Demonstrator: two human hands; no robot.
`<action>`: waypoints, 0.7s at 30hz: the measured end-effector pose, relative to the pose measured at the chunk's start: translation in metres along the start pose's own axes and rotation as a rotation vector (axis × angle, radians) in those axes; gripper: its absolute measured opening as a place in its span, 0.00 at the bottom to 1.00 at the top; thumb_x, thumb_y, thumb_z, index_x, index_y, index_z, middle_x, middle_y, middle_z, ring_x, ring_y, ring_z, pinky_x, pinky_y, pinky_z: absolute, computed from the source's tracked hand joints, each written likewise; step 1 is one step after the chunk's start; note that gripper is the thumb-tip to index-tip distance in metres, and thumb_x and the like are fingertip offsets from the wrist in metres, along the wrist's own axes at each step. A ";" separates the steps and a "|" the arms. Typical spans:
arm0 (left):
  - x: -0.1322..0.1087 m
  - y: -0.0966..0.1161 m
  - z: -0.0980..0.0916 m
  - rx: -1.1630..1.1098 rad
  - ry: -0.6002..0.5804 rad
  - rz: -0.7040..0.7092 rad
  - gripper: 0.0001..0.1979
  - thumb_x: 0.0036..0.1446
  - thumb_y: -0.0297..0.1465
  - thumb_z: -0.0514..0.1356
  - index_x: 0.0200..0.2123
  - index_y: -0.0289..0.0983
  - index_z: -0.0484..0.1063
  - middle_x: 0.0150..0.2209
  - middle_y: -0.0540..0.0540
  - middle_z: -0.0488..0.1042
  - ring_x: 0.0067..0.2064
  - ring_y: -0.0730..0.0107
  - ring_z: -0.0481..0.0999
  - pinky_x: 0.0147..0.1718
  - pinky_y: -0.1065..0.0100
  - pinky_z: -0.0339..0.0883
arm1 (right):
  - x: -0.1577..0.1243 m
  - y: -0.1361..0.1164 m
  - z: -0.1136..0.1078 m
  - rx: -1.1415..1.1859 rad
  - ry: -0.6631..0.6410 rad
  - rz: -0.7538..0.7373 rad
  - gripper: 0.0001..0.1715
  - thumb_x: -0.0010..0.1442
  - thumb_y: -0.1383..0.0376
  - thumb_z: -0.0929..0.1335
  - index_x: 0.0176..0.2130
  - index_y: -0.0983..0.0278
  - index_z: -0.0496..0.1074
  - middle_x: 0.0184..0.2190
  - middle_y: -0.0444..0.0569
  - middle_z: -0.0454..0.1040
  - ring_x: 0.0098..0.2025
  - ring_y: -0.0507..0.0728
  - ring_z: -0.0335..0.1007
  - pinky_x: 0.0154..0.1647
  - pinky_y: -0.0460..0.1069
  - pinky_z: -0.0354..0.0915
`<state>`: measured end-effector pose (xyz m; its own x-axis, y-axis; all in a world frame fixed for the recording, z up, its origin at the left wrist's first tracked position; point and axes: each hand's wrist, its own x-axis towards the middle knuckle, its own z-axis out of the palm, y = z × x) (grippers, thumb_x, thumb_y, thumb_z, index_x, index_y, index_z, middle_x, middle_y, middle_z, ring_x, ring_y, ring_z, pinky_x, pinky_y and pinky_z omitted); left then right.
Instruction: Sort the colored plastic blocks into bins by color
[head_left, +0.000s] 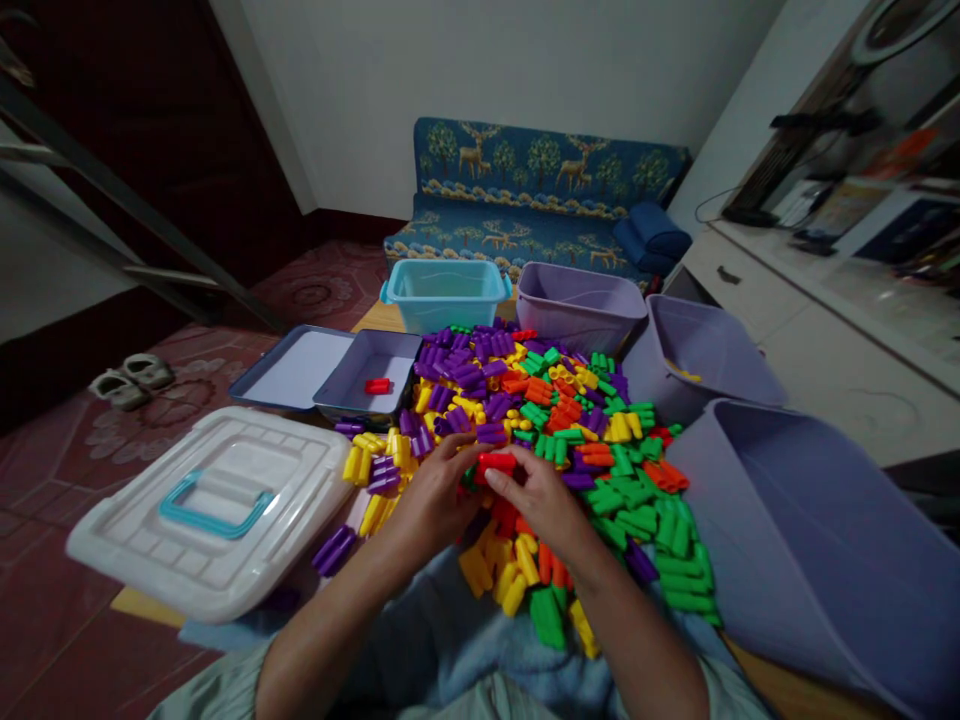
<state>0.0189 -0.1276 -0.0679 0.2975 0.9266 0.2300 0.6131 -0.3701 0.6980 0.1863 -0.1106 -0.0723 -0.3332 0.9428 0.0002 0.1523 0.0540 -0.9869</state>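
Observation:
Between thumb and fingers, my right hand (538,492) grips a red plastic tube piece (496,462), shaped like short tubes joined side by side. My left hand (435,492) meets it from the left, its fingers curled; a bit of green and red shows at its fingertips, but what they pinch is partly hidden. Both hands are over a big heap of similar pieces in purple (469,375), yellow (514,595), green (637,520) and orange (664,475). Left of the heap, an open shallow box (352,398) has one red piece (377,386) inside.
A white lid (217,500) with a blue handle lies at the left. Around the back and right stand a light blue bin (446,300) and purple bins (577,310), (709,350), (810,560). A patterned sofa (517,225) is behind, a ladder (150,230) at left.

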 end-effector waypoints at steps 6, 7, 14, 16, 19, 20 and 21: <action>0.032 0.008 -0.009 -0.336 0.050 0.086 0.25 0.57 0.29 0.61 0.58 0.44 0.66 0.63 0.40 0.58 0.59 0.55 0.67 0.47 0.60 0.73 | 0.007 -0.010 -0.027 0.137 0.167 -0.053 0.19 0.58 0.56 0.69 0.48 0.59 0.72 0.53 0.50 0.74 0.54 0.59 0.70 0.55 0.55 0.65; 0.035 0.009 -0.011 -0.336 0.053 0.106 0.25 0.57 0.30 0.61 0.59 0.45 0.65 0.65 0.40 0.55 0.61 0.54 0.66 0.49 0.59 0.72 | 0.006 -0.013 -0.034 0.097 0.199 -0.066 0.20 0.58 0.56 0.69 0.49 0.59 0.72 0.55 0.49 0.72 0.56 0.59 0.68 0.58 0.56 0.63; -0.012 0.014 -0.034 0.172 -0.075 0.061 0.28 0.54 0.29 0.62 0.59 0.48 0.65 0.61 0.41 0.62 0.59 0.51 0.67 0.54 0.49 0.66 | -0.054 -0.025 -0.081 -0.519 0.213 -0.004 0.12 0.58 0.58 0.68 0.41 0.60 0.75 0.42 0.50 0.78 0.46 0.60 0.74 0.49 0.54 0.68; -0.038 0.015 -0.032 0.279 -0.183 -0.023 0.33 0.52 0.30 0.64 0.61 0.50 0.62 0.60 0.41 0.63 0.55 0.50 0.72 0.49 0.49 0.70 | -0.086 -0.024 -0.085 -0.626 0.145 0.051 0.11 0.59 0.58 0.67 0.39 0.59 0.75 0.41 0.49 0.77 0.44 0.59 0.74 0.46 0.53 0.70; -0.070 0.014 -0.021 0.371 -0.290 -0.122 0.40 0.48 0.29 0.66 0.63 0.52 0.56 0.60 0.40 0.64 0.52 0.49 0.74 0.44 0.53 0.74 | -0.132 -0.014 -0.079 -0.693 0.134 0.142 0.11 0.59 0.56 0.67 0.39 0.55 0.77 0.47 0.50 0.74 0.48 0.60 0.73 0.44 0.51 0.72; -0.077 0.013 -0.016 0.381 -0.307 -0.140 0.42 0.47 0.29 0.67 0.64 0.53 0.54 0.61 0.40 0.63 0.51 0.50 0.75 0.43 0.55 0.74 | -0.144 -0.009 -0.075 -0.692 0.118 0.177 0.11 0.60 0.55 0.66 0.39 0.54 0.77 0.49 0.50 0.73 0.49 0.60 0.73 0.42 0.50 0.73; -0.082 0.012 -0.010 0.381 -0.318 -0.148 0.45 0.46 0.28 0.67 0.65 0.53 0.51 0.62 0.40 0.62 0.50 0.51 0.76 0.42 0.57 0.75 | -0.155 -0.004 -0.070 -0.685 0.090 0.207 0.11 0.59 0.54 0.67 0.38 0.53 0.78 0.50 0.51 0.72 0.49 0.60 0.73 0.41 0.50 0.73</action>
<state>-0.0058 -0.2071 -0.0717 0.3586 0.9268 -0.1114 0.8710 -0.2893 0.3971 0.3025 -0.2337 -0.0575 -0.1611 0.9779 -0.1334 0.7633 0.0377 -0.6450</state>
